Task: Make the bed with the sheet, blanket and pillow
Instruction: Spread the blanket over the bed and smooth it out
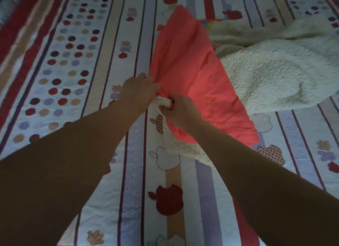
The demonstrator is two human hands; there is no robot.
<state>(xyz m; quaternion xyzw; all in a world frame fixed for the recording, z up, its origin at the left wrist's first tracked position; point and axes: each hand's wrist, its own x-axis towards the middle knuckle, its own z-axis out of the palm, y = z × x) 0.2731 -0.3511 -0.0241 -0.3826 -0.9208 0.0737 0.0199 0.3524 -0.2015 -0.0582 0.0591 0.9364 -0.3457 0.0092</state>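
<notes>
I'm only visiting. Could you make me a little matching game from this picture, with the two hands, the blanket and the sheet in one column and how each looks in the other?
1 left hand
2 right hand
3 blanket
4 sheet

A spread flat, striped with dots and apples
B curled round the cream fleece edge
C holds the coral edge
D coral one face, cream fleece the other

Pairs: 1-C, 2-B, 3-D, 4-A
</notes>
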